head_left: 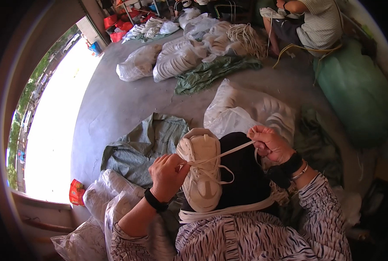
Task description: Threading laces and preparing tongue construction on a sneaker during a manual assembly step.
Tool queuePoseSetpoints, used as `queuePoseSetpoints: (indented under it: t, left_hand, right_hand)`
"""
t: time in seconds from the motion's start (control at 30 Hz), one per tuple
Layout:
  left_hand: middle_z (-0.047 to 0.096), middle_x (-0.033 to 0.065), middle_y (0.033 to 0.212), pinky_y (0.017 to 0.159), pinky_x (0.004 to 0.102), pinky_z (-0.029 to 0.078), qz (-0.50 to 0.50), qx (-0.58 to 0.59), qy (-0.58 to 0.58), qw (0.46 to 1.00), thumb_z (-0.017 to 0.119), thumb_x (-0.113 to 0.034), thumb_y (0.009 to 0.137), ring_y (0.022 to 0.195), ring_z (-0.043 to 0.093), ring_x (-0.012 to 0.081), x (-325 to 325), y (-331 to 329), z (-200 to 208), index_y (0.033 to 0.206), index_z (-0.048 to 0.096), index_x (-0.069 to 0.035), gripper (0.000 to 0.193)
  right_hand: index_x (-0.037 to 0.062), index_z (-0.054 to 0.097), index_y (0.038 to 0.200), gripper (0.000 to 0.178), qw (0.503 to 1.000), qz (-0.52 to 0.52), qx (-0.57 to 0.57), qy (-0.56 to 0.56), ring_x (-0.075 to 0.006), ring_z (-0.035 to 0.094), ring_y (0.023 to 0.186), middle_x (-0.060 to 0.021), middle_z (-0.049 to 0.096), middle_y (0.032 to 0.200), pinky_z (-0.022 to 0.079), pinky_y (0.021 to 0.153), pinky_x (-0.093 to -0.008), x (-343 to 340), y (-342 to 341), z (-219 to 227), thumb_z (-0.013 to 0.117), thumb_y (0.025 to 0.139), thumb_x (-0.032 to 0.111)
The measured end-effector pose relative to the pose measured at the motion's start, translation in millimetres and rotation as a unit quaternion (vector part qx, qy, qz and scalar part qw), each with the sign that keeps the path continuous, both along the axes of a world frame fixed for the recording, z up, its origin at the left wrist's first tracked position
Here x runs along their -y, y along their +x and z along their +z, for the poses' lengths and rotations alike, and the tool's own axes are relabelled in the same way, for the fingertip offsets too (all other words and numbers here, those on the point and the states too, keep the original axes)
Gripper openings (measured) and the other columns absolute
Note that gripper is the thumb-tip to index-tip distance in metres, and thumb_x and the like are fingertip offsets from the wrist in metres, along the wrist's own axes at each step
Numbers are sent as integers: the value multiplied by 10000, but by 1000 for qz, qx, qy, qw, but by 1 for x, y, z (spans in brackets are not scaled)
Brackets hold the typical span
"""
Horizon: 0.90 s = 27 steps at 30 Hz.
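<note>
A cream sneaker [206, 187] rests on my dark-clad lap, its toe toward me. My left hand [167, 175] is closed over the left side of the shoe, pinching the shoelace [232, 150] close to the tongue. Up and to the right, my right hand [270, 142] is closed on the same pale lace, which runs taut between both hands. A loose loop of lace hangs at the shoe's right side. Across my lap, below the shoe, lies a bundle of flat cream laces [233, 209].
Clear plastic bags [246, 106] of pale shoes lie ahead, with more bags [176, 61] farther back. Grey-green sacking [144, 145] covers floor at left. A large green sack [355, 93] stands right, near a seated person [318, 28]. Wrapped bags [111, 195] sit by my left arm.
</note>
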<state>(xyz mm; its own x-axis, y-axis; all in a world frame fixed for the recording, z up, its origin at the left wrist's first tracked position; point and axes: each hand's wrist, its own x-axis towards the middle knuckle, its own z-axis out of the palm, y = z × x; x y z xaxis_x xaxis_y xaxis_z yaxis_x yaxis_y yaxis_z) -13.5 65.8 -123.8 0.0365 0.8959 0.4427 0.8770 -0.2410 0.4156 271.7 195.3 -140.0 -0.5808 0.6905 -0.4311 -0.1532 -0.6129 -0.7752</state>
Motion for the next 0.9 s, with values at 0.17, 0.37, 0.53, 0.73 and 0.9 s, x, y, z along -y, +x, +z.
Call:
queuePoseSetpoints:
  t: [0.17, 0.37, 0.53, 0.73, 0.9]
  left_hand:
    - [558, 52, 711, 591, 321, 443, -31, 114, -26, 993, 671, -42, 690, 624, 553, 215, 0, 12, -31, 776, 574, -79, 135]
    - [528, 42, 842, 623, 284, 443, 26, 435, -128, 891, 656, -31, 756, 711, 524, 103, 19, 3, -57, 891, 572, -47, 160]
    - [523, 38, 915, 690, 244, 452, 130, 375, -214, 893, 669, -98, 801, 744, 514, 100, 30, -10, -64, 947, 541, -28, 206]
    - [560, 36, 799, 604, 260, 419, 107, 370, -172, 907, 650, -156, 848, 690, 481, 75, 24, -15, -72, 853, 540, -12, 181]
    - [545, -5, 694, 531, 239, 377, 35, 307, -279, 909, 586, -188, 900, 605, 442, 54, 27, -42, -71, 862, 517, -23, 182]
  right_hand:
    - [78, 585, 927, 68, 995, -91, 34, -13, 0, 379, 460, 78, 432, 607, 256, 364, -172, -4, 43, -10, 568, 903, 140]
    - [6, 615, 1016, 202, 906, -106, 357, 199, -76, 518, 498, -26, 563, 682, 381, 392, -225, 4, 73, -14, 492, 914, 130]
    - [-26, 596, 1083, 209, 902, -2, 189, 387, -98, 564, 529, -89, 640, 829, 458, 516, -207, 59, 1, 28, 489, 936, 78]
    - [-24, 625, 959, 176, 805, 221, 218, 506, -180, 622, 676, -147, 618, 784, 481, 617, -312, 89, -34, -11, 574, 887, 129]
    - [19, 569, 759, 105, 869, 227, 231, 374, -180, 567, 649, -93, 559, 708, 458, 622, -316, 69, -25, 22, 642, 807, 77]
